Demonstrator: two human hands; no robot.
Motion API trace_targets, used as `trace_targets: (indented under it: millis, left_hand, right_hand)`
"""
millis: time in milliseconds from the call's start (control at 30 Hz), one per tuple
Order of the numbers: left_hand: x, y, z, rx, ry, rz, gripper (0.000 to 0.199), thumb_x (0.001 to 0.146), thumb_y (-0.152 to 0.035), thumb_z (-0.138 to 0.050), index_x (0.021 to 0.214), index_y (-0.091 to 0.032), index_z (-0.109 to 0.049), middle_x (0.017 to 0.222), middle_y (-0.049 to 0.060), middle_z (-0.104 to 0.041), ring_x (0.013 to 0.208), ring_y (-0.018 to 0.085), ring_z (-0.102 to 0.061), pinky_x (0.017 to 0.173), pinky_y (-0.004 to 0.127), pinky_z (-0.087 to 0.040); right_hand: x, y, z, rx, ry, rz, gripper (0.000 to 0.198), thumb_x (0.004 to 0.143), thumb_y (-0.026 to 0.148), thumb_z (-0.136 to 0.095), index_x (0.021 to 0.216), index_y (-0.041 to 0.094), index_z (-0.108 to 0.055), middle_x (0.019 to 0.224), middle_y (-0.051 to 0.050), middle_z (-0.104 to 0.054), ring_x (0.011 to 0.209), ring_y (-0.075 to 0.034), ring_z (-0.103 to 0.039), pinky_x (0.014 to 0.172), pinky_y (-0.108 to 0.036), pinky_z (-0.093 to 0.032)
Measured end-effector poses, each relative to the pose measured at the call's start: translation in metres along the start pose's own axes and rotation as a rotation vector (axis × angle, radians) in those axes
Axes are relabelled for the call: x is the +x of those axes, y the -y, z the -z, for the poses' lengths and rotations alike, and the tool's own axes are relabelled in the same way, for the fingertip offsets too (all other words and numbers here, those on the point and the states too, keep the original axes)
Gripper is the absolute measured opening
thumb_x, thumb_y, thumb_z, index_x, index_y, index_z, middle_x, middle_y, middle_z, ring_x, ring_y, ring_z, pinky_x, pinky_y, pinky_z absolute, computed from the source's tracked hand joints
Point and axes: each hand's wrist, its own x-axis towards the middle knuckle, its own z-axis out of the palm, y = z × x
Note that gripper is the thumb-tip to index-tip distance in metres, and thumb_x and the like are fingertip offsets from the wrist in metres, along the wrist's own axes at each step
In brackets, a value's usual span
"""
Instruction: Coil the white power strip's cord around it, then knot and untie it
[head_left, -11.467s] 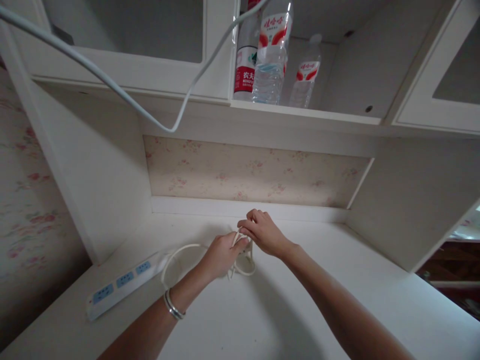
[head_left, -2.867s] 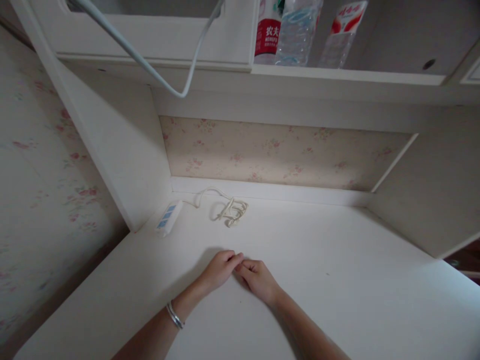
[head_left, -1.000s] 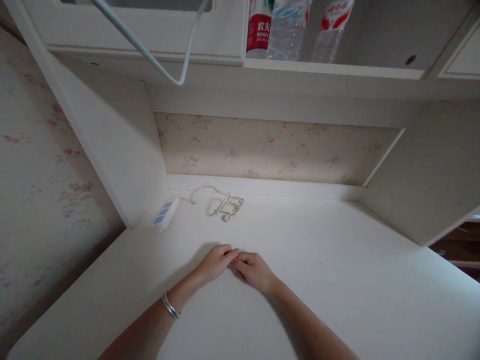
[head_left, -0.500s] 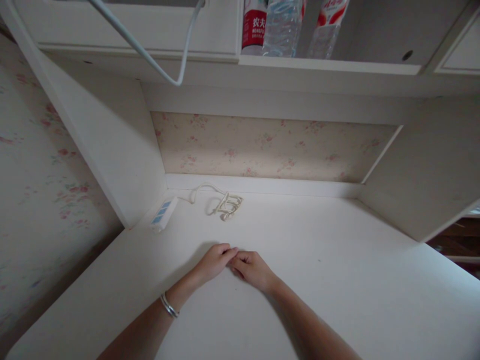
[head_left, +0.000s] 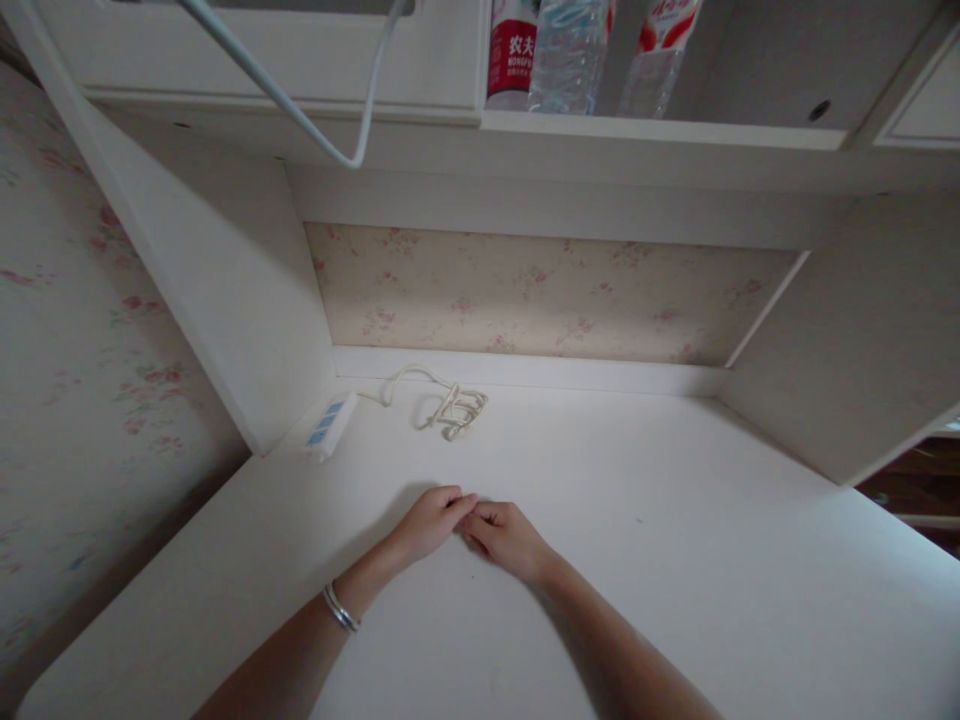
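Observation:
My left hand (head_left: 430, 522) and my right hand (head_left: 504, 537) rest together on the white desktop (head_left: 675, 580), their fingertips touching. Both have their fingers curled in, and I see nothing held in either. The left thumb reaches over to the fingers of the right hand. Some fingertips are hidden where the hands meet. Round my left wrist is a silver bracelet (head_left: 341, 607). Beyond the hands lies a bundled white cord (head_left: 459, 408), which runs to a white power strip (head_left: 331, 427) with blue patches.
Overhead, a shelf (head_left: 660, 127) holds several plastic bottles, one a red-labelled bottle (head_left: 513, 55). A pale cable (head_left: 300, 115) loops down in front of the cabinet. Side panels (head_left: 217, 270) enclose the desk's back, and floral wallpaper (head_left: 540, 295) covers the rear wall.
The view has shifted very slightly. My hands keep the same pose and place on the desktop.

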Motion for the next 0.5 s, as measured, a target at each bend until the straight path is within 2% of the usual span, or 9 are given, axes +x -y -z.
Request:
trace_targets:
  millis: [367,500]
  left_hand:
    - [-0.0002,-0.0022,-0.0007,-0.019,-0.023,-0.003,0.040,0.082,-0.049,-0.044,0.057,-0.018,-0.037,0.056,-0.006,-0.033,0.057,0.011,-0.033,0.053,0.024,-0.024]
    - [-0.0015,-0.0057,0.0018,-0.119,-0.036,0.030,0.038,0.082,-0.049,-0.044,0.061,-0.018,-0.041,0.056,-0.005,-0.036,0.055,0.010,-0.034,0.051,0.024,-0.024]
  right_hand:
    - [-0.0005,0.0039,-0.0002,-0.010,-0.048,-0.014,0.036,0.082,0.036,-0.045,0.052,0.017,-0.044,0.047,0.006,-0.040,0.046,-0.006,-0.032,0.045,-0.020,-0.025]
    - [0.0078,0.0031,0.0055,0.139,-0.116,-0.096,0.028,0.076,0.033,-0.052,0.053,0.017,-0.046,0.046,0.006,-0.040,0.043,-0.006,-0.031,0.041,-0.021,-0.023]
